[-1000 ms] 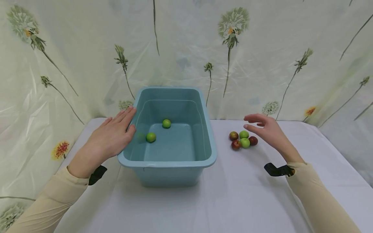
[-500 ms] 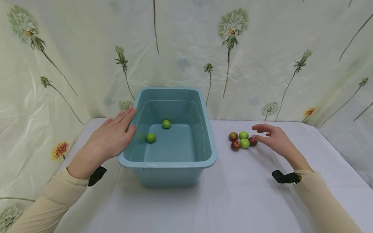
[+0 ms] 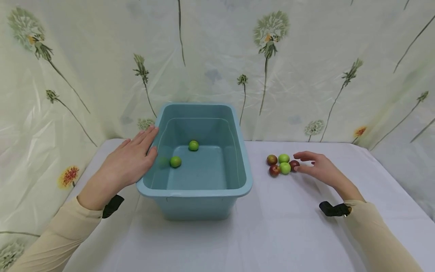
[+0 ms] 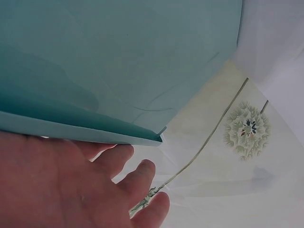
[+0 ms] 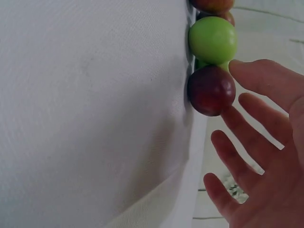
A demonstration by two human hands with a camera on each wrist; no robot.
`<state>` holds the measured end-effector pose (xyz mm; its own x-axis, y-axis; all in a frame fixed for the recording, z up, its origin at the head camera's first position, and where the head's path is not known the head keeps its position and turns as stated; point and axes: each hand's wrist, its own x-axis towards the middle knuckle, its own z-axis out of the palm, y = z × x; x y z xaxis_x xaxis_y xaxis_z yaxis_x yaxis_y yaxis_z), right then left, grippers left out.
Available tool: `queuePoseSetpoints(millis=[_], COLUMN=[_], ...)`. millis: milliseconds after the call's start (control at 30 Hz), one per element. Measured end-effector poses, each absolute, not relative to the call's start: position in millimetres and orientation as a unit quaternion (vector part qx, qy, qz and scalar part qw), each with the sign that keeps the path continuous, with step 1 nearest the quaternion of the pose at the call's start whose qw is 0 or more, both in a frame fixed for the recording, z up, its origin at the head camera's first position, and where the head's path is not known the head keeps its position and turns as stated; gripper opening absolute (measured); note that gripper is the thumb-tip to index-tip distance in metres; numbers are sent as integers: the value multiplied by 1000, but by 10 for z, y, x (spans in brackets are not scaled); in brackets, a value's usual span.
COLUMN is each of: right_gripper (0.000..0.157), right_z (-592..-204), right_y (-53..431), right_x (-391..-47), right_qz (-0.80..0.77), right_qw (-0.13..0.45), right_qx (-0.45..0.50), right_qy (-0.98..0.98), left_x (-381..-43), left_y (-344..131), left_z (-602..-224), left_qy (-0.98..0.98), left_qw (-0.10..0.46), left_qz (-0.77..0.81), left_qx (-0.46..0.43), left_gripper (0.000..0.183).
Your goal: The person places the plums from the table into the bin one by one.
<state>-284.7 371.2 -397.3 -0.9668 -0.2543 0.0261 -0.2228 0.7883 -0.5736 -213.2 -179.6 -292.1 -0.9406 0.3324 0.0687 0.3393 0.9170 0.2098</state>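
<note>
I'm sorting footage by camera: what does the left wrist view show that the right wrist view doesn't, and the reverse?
Only the left wrist view: the blue plastic basin and the left hand at its rim.
Only the right wrist view: the right hand beside a dark red fruit, with green fruits and reddish fruits past it.
Both: the dandelion-print sheet.

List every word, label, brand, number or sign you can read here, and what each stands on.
None: no text can be read in any view.
Light-blue rectangular plastic tub: no lettering visible.
Two round green fruits inside it: no stickers visible.
Five round red and green fruits on the white cloth: none visible.
Pale, shiny backdrop sheet: printed plants, no letters seen.
Black wrist straps: too small and dark to tell.
</note>
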Motion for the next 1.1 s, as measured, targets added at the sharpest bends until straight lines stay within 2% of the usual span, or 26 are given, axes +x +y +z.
queuePoseSetpoints(millis=[233, 600, 1100], right_gripper=[56, 50, 45], right_z=[-4013, -4033, -4004], right_y=[3720, 3717, 3690], right_x=[-2858, -2861, -2857], right_qz=[-304, -298, -324], right_qw=[35, 36, -10], right_qx=[-122, -118, -104], right_qy=[944, 947, 940], left_x=[-2128, -2120, -2127], left_y=[-1793, -1791, -1791], left_z=[-2921, -2916, -2913], left_qy=[-979, -978, -978], left_qw=[16, 23, 23], left_qz=[-112, -102, -100], left_qx=[-172, -183, -182], left_gripper=[57, 57, 57])
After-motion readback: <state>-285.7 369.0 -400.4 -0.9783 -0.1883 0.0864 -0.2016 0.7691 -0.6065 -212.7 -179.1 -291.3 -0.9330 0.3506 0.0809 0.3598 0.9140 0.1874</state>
